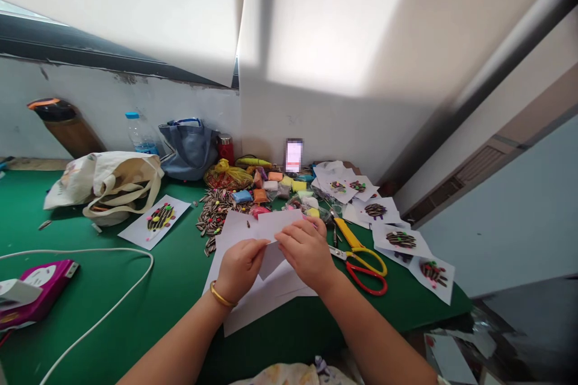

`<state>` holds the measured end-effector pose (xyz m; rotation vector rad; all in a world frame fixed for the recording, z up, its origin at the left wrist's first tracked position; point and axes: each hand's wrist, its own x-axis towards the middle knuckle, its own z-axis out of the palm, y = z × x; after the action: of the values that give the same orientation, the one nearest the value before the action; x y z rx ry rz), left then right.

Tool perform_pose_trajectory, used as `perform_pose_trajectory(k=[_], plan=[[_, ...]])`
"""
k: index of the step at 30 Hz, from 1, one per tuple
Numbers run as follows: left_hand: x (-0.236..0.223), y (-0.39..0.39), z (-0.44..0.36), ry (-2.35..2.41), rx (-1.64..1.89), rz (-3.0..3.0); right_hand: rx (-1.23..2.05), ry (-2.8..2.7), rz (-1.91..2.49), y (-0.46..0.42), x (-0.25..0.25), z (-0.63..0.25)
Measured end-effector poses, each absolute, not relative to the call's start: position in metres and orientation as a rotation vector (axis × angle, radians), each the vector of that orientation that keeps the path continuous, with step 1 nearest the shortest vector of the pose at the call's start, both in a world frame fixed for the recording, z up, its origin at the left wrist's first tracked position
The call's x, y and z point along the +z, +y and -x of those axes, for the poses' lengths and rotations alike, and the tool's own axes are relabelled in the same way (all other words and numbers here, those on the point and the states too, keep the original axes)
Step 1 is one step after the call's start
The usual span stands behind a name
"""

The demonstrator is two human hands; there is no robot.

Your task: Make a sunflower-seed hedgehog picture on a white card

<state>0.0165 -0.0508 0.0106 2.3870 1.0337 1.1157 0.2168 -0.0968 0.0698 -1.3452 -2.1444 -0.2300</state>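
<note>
My left hand, with a gold bangle on its wrist, pinches the near edge of a white sheet of paper. My right hand lies close beside it, its fingers closed on the same sheet's right part; its thumb is hidden. Larger white paper lies flat on the green table beneath both hands. One sunflower seed rests on paper beyond my left hand. Behind is a heap of sunflower seeds with coloured bits, next to several small packs of coloured clay.
Right of my right hand lie scissors with red and yellow handles and a yellow cutter. Several seed-decorated cards line the right edge; another card lies left. A phone stands behind. A white cable crosses the left.
</note>
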Motion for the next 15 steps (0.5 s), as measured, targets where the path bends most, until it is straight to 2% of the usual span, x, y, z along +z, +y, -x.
perform_pose_trajectory(k=[15], plan=[[0.061, -0.067, -0.026, 0.845, 1.105, -2.74, -0.243, -2.217, 1.342, -0.108, 0.083, -0.208]])
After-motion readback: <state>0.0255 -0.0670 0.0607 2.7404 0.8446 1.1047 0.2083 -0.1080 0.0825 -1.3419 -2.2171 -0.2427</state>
